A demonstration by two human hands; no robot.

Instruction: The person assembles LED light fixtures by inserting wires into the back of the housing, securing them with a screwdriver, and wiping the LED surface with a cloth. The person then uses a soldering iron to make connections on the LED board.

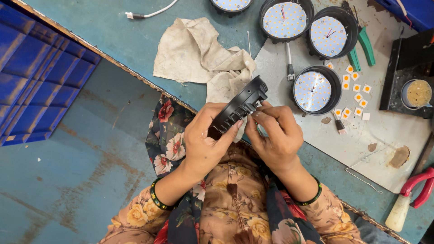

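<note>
My left hand (205, 140) grips a round black finned lamp housing (240, 105), held on edge above the table's front edge. My right hand (275, 133) closes its fingertips on the housing's lower right side, where thin wires show. Both wrists wear dark green bangles. Three similar black housings with round white LED boards lie on the table: one at the back middle (285, 19), one at the back right (330, 35), one nearest my right hand (314, 90).
A crumpled beige cloth (199, 52) lies behind my hands. Small square LED chips (355, 88) are scattered on a grey metal sheet (384, 131). Green-handled pliers (364, 45), red-handled pliers (420, 185), a soldering iron (289, 63), a flux tin (418, 92) and blue crates (36, 77) surround the work.
</note>
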